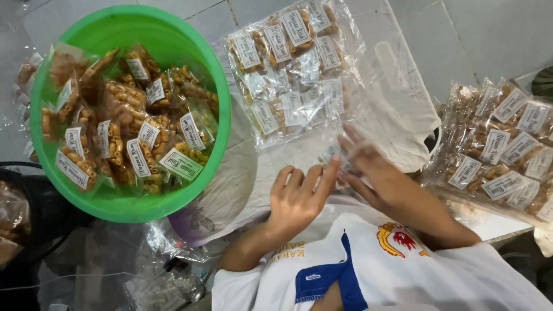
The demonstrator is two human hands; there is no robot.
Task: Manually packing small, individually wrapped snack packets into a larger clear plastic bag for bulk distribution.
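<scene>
I see both hands on the big clear bag (299, 69) of snack packets: left hand (296, 198) flat, grip loose; right hand (374, 173) pinching its slippery, floppy mouth edge.

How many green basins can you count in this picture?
1. The green basin sits at the left, full of small snack packets; others may lie outside the view.

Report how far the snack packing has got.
Done: small packets fill one sealed clear bag. In hand: the left hand and right hand work at the mouth of a large clear bag already holding packets. Left: loose packets in the green basin.
</scene>
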